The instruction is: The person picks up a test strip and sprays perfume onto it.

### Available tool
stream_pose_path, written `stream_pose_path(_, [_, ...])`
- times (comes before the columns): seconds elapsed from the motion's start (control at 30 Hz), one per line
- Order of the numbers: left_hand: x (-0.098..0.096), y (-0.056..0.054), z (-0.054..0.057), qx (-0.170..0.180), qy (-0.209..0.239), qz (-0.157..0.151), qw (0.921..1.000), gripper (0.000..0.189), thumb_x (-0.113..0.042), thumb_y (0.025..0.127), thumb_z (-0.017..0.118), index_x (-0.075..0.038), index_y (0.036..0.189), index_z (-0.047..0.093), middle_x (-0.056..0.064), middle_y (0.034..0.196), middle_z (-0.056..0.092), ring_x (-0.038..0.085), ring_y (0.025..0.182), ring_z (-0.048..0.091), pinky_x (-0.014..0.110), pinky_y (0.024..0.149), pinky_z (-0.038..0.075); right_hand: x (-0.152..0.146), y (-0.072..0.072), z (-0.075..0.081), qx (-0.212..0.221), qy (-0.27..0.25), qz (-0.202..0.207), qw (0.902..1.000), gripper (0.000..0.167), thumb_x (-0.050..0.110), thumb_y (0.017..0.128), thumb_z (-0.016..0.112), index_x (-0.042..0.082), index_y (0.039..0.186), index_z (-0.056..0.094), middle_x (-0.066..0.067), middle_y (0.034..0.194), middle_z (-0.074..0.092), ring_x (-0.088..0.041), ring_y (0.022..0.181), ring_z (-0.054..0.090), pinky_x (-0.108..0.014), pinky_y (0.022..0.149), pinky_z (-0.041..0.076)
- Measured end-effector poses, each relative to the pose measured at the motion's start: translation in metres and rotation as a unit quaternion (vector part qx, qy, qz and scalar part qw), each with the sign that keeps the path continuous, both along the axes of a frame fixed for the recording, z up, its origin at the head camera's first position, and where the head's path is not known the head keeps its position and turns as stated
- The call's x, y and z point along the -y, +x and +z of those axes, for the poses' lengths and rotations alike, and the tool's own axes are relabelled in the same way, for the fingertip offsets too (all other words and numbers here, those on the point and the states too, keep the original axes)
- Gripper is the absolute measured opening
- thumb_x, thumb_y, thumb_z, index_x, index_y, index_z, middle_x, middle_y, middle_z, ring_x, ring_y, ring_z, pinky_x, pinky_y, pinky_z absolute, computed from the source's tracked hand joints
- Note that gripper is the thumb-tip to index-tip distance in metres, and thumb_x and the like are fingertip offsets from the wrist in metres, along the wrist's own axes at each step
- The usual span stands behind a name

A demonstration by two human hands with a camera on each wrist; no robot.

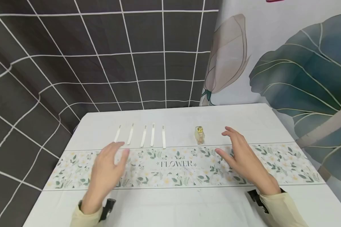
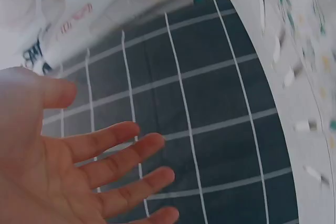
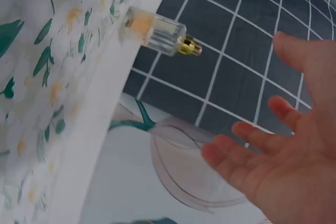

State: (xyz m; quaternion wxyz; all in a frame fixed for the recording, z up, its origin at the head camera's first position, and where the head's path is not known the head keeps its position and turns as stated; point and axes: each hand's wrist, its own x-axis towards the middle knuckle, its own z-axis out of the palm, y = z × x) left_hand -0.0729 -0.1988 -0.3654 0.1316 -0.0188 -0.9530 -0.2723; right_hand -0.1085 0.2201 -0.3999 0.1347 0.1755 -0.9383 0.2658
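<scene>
My left hand (image 1: 106,170) hovers over the left part of the table, its fingers loosely spread around nothing. Just beyond its fingertips lie several narrow white paper strips (image 1: 152,135), side by side, with small print at their far ends; the leftmost is partly behind the hand. A small clear glass perfume bottle (image 1: 199,135) with a gold neck stands upright right of the strips. To its right, my right hand (image 1: 244,159) is held in the air with thumb and fingers apart, not touching the bottle. In the right wrist view its palm (image 3: 283,166) holds nothing.
The white tablecloth (image 1: 182,205) has a floral band with the word FLOWER across its middle. Behind the table hangs a dark curtain (image 1: 147,66) with a white grid. A pale curtain with large leaves (image 1: 307,72) hangs at the right.
</scene>
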Motion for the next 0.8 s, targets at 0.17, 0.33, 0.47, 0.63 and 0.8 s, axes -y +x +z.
stream_pose_path(0.17, [0.031,-0.020,0.004,-0.039,0.033,0.038,0.9980,0.043,-0.035,0.105,0.053,0.000,0.125,0.067,0.024,0.128,0.067,0.046,0.124,0.058,0.063,0.102,0.042,0.004,-0.014,-0.003,0.008,-0.021,0.019,0.9996,0.058,0.026,0.097,0.072,0.000,0.140,0.042,-0.021,0.156,0.039,-0.042,0.140,0.042,-0.060,0.104,0.042])
stream_pose_path(0.33, [0.058,-0.046,-0.004,-0.047,0.033,0.060,0.9965,0.037,-0.030,0.104,0.057,0.002,0.117,0.071,0.026,0.108,0.072,0.039,0.088,0.068,0.050,0.077,0.050,0.005,-0.030,-0.005,0.030,-0.030,0.037,0.9984,0.067,0.028,0.097,0.071,0.002,0.148,0.037,-0.021,0.152,0.044,-0.039,0.131,0.051,-0.055,0.099,0.049])
stream_pose_path(0.47, [0.077,-0.061,-0.016,0.020,-0.001,0.069,0.9974,0.047,-0.036,0.103,0.055,0.005,0.122,0.068,0.028,0.108,0.071,0.031,0.071,0.065,0.038,0.063,0.047,0.009,-0.051,-0.007,0.082,-0.029,0.052,0.9949,0.070,0.032,0.098,0.070,0.004,0.151,0.034,-0.020,0.150,0.045,-0.038,0.136,0.047,-0.057,0.105,0.044])
stream_pose_path(0.63, [0.087,-0.073,-0.036,0.088,-0.023,0.084,0.9923,0.052,-0.037,0.103,0.056,0.010,0.122,0.065,0.030,0.106,0.070,0.033,0.075,0.068,0.038,0.060,0.050,0.014,-0.076,-0.016,0.128,-0.017,0.057,0.9900,0.073,0.031,0.094,0.075,0.006,0.149,0.034,-0.020,0.149,0.044,-0.040,0.137,0.046,-0.058,0.107,0.042])
stream_pose_path(0.8, [0.085,-0.083,-0.048,0.090,-0.035,0.095,0.9908,0.050,-0.031,0.101,0.059,0.014,0.120,0.064,0.033,0.098,0.070,0.031,0.066,0.067,0.041,0.056,0.052,0.019,-0.091,-0.028,0.145,-0.032,0.056,0.9874,0.075,0.029,0.091,0.078,0.009,0.146,0.033,-0.021,0.147,0.047,-0.042,0.137,0.048,-0.061,0.105,0.043])
